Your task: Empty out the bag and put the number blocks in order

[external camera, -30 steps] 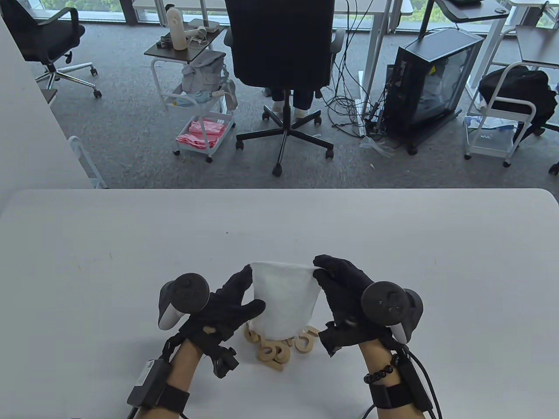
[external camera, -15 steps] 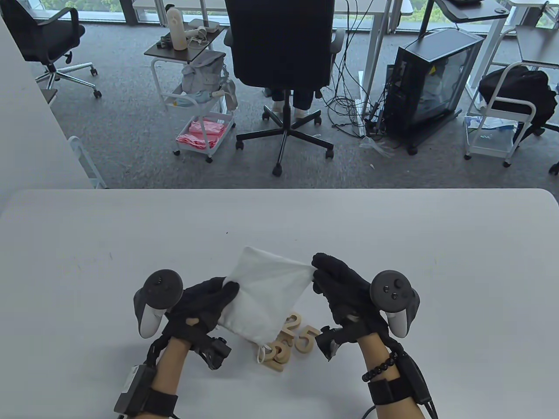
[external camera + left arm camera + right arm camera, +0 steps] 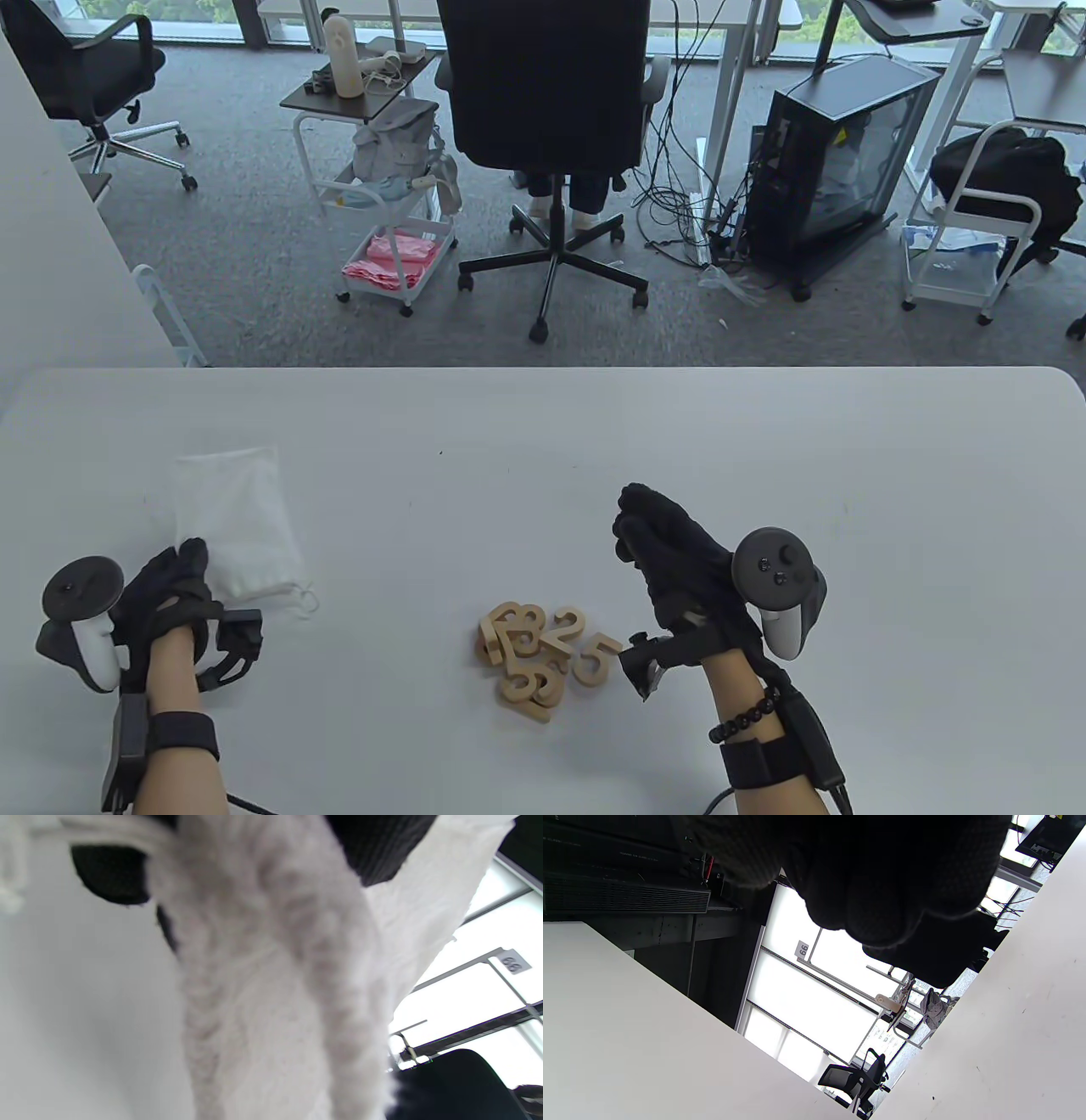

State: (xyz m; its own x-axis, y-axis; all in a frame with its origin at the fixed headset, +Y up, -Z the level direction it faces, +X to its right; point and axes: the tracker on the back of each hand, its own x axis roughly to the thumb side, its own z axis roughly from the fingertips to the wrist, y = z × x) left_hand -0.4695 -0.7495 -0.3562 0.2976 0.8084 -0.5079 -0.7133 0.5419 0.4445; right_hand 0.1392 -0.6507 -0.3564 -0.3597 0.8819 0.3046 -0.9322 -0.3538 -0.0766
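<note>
The white cloth bag [image 3: 239,519] lies flat on the table's left side, its drawstring loop [image 3: 304,597] trailing toward me. My left hand [image 3: 188,559] pinches the bag's near corner. In the left wrist view the bag [image 3: 271,993] fills the frame with my dark fingertips [image 3: 108,874] on either side of it. A pile of wooden number blocks [image 3: 533,655] lies near the front middle, a 2 [image 3: 565,632] and a 5 [image 3: 595,659] readable at its right. My right hand [image 3: 635,522] hovers right of the pile, fingers curled and holding nothing [image 3: 874,895].
The white table [image 3: 543,424] runs the full width of the view. Beyond its far edge stand a black office chair [image 3: 547,127], a white trolley [image 3: 386,204] and a computer case [image 3: 836,161] on the floor.
My left hand carried the bag from over the pile to the table's left side and laid it down. My right hand let go of the bag and stayed put. The whole block pile now shows.
</note>
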